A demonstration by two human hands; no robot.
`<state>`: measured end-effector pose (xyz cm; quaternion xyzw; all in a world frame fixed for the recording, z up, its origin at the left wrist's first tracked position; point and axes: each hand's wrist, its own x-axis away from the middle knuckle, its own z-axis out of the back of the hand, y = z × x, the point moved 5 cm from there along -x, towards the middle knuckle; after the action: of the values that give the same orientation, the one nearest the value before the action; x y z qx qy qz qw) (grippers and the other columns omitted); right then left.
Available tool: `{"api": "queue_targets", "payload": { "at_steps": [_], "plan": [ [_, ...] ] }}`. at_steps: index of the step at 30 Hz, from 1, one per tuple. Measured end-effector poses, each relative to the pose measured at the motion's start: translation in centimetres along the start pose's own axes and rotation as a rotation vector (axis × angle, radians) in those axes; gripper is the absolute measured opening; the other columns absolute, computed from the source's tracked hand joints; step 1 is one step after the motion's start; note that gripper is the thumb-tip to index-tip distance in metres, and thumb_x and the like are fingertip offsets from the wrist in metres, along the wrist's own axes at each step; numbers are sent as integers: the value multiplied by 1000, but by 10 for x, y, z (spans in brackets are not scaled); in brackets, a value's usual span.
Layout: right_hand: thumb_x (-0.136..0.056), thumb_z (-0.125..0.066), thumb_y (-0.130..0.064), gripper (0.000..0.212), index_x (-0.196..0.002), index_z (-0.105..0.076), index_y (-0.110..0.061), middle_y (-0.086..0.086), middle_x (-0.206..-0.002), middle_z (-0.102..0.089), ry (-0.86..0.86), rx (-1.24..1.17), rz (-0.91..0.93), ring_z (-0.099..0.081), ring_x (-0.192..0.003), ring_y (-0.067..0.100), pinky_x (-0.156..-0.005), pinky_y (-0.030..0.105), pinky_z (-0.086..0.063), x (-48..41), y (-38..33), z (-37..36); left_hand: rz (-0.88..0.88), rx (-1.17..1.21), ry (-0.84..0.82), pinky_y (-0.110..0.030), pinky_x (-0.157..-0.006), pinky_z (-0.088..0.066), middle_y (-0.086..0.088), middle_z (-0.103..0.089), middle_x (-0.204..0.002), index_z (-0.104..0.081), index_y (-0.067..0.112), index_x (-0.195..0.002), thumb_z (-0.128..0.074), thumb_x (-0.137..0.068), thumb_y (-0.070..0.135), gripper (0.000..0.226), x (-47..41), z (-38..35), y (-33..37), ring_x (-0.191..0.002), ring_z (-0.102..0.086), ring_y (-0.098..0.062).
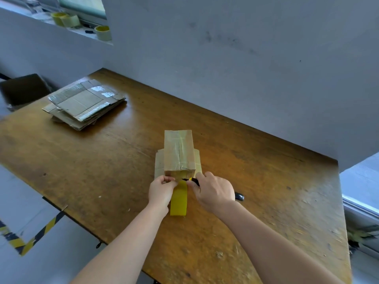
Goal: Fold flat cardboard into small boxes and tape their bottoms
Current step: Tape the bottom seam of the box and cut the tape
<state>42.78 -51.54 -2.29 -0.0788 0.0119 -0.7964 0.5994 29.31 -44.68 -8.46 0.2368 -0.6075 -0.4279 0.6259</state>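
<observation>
Box (179, 154): centre frame, folded, tape (180, 160) along seam.
Left hand (162, 188): pinches tape beside roll (178, 201).
Right hand (215, 191): curled round cutter (190, 179).
To do: cut tape; fold flats (86, 103), upper left.

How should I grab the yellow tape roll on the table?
Probably from above: pinch its two flat sides between thumb and fingers. The yellow tape roll stands on edge on the table, with its curved band facing up and its flat sides facing left and right.
</observation>
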Motion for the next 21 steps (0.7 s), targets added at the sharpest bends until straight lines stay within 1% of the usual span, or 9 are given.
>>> {"api": "queue_targets", "payload": {
  "at_steps": [3, 7, 9, 11, 13, 15, 16, 18, 21],
  "plan": [
    [-99, -22, -58, 52, -106, -55, -19, 1, -92, -60, -32, 81, 4, -62, -77, 22, -56, 32, -43, -10, -6, 4, 15, 6, -26, -53, -88, -52, -8, -67, -95, -67, 20, -85, -71, -82, 23, 6, -1, 2, -1, -94, -63, -29],
    [-99, -26, -58, 53, -103, -59, -17, 1, -88, -62, -67, 160, -6, -64, -75, 19, -58, 30, -51, -18, -13, 3, 14, 1, -37, -51, -91, -51, -6, -66, -98, -65, 21, -90, -70, -85, 25, 8, -2, 5, 0, -96, -61, -28],
    [-99, -27, -58, 54, -100, -61, -16, 2, -88, -63, -70, 209, 1, -64, -74, 19, -57, 29, -49, -23, -17, 3, 12, -14, -35, -50, -90, -51, -5, -66, -97, -65, 20, -89, -70, -85, 24, 7, -3, 6, 2, -96, -60, -26],
    [-99, -29, -57, 54, -93, -63, -15, 2, -83, -63, -74, 246, 15, -61, -68, 18, -54, 28, -45, -26, -21, 2, 7, -26, -36, -49, -88, -52, -5, -66, -96, -64, 20, -87, -71, -84, 23, 8, -5, 6, 3, -94, -61, -26],
    [-100, -34, -53, 51, -90, -65, -14, 2, -83, -62, -106, 323, 33, -56, -65, 17, -54, 28, -42, -31, -22, -2, -2, -48, -46, -42, -81, -53, -6, -67, -93, -64, 17, -85, -73, -82, 22, 10, -6, 5, 6, -92, -62, -26],
    [-102, -39, -45, 44, -94, -68, -14, 2, -85, -63, -161, 377, 13, -57, -69, 19, -57, 29, -42, -35, -16, -7, -33, -106, -54, -39, -75, -51, -7, -68, -88, -65, 13, -83, -73, -79, 20, 11, -6, 4, 9, -87, -63, -25],
    [-102, -39, -45, 43, -96, -69, -14, 2, -86, -63, -180, 357, -17, -60, -72, 20, -57, 29, -42, -35, -11, -9, -52, -141, -56, -40, -75, -52, -6, -68, -87, -66, 13, -83, -73, -78, 19, 10, -6, 3, 11, -86, -62, -24],
    [-100, -37, -53, 47, -99, -66, -16, 2, -92, -65, -186, 246, -97, -64, -81, 22, -58, 31, -42, -31, 3, -17, -87, -208, -55, -38, -76, -51, -5, -67, -87, -67, 14, -84, -71, -79, 19, 8, -5, 5, 14, -85, -61, -21],
    [-96, -33, -61, 52, -110, -60, -19, 3, -103, -62, -150, 84, -166, -63, -93, 25, -63, 34, -45, -14, 20, -36, -130, -264, -45, -28, -64, -47, -4, -65, -86, -66, 15, -84, -68, -82, 17, 4, -8, 8, 17, -81, -59, -17]
  ]
}}
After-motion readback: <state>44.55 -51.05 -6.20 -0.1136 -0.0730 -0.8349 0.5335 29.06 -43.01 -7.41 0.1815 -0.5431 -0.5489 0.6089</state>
